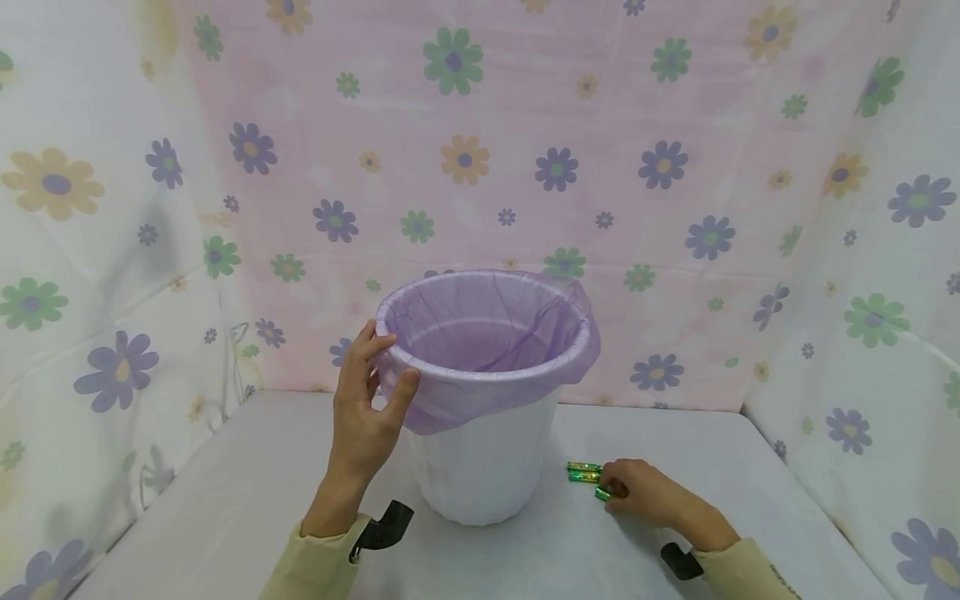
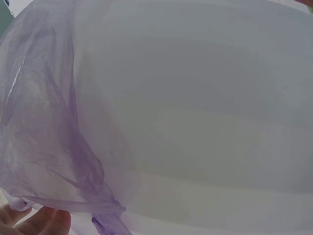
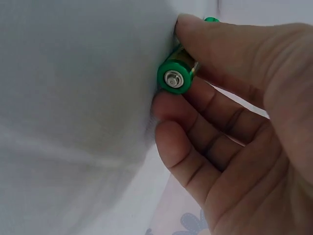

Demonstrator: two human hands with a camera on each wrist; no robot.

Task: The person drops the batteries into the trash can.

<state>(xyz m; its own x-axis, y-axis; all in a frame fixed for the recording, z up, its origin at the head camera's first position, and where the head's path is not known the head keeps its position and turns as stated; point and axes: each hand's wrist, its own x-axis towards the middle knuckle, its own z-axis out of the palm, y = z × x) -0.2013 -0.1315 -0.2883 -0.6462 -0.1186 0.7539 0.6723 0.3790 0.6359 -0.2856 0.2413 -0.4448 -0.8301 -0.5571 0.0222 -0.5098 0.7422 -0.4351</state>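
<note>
A white trash bin (image 1: 480, 467) stands upright on the table, lined with a thin purple trash bag (image 1: 457, 408) folded over its rim. My left hand (image 1: 363, 425) holds the bin's left rim through the bag, its fingertips also visible low in the left wrist view. Right of the bin, my right hand (image 1: 652, 493) pinches a green battery (image 3: 175, 77) between thumb and fingers at the table surface. Two more green-and-gold batteries (image 1: 583, 477) lie side by side just beyond those fingers, their right ends partly hidden.
The white-covered table (image 1: 637, 567) is bounded at the back by a pink flowered cloth (image 1: 510, 183). White flowered cloths (image 1: 97, 275) hang along both sides. The bin rises tall between the two hands.
</note>
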